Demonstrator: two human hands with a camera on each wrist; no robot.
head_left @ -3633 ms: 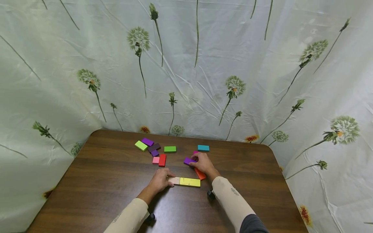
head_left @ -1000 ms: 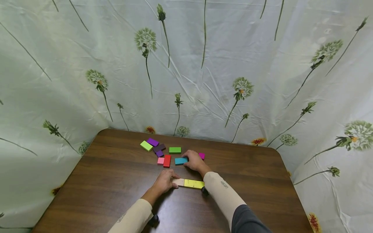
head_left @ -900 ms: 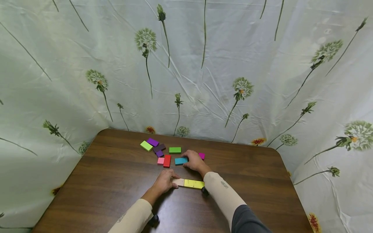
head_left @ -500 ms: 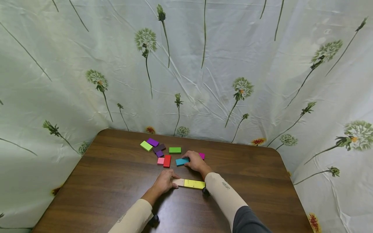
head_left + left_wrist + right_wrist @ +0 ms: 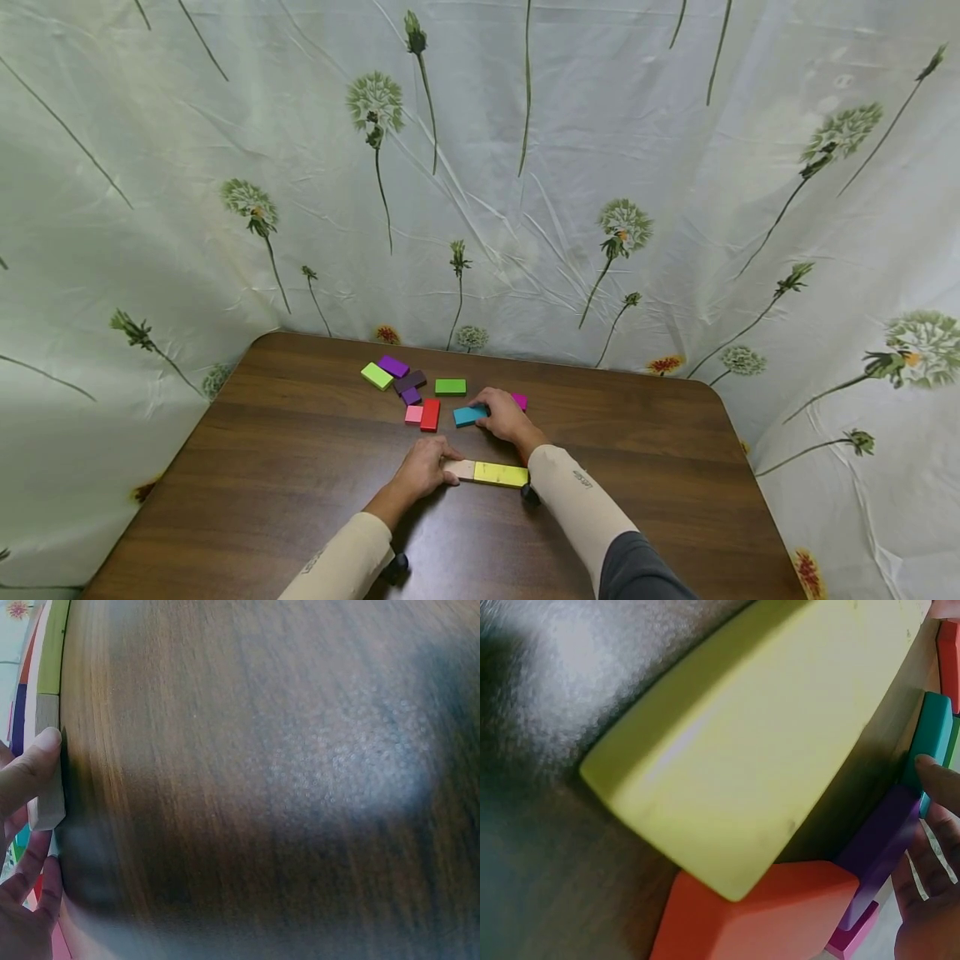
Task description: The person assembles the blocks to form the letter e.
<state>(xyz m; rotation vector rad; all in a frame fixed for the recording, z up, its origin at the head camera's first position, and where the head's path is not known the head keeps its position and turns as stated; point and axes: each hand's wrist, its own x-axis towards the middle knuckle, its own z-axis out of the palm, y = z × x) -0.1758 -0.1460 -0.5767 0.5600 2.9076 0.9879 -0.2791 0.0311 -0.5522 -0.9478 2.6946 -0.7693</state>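
My left hand [image 5: 420,468] pinches the left end of a pale wooden block [image 5: 462,470] between thumb and fingers. End to end with it lies a longer yellow block [image 5: 501,474]. Farther back, my right hand [image 5: 506,415] holds a teal block [image 5: 468,416] by its right end, thumb on the near side. The right wrist view shows a purple block [image 5: 885,844] against the teal one, with an orange block [image 5: 765,915] between it and the yellow end. In the head view the right hand and forearm mostly hide the purple and orange blocks.
Left of the teal block lie a red block [image 5: 430,415] and a pink one [image 5: 413,415]. A green block [image 5: 450,387] is behind; lime [image 5: 377,376] and several purple blocks cluster back left. A magenta block [image 5: 520,402] shows behind my right hand. A floral curtain [image 5: 480,208] hangs beyond the table.
Since the earliest frame my right hand has left the purple block and brought the teal block from the back right toward the red one. Lately the teal block turned slightly. The left hand keeps its grip.
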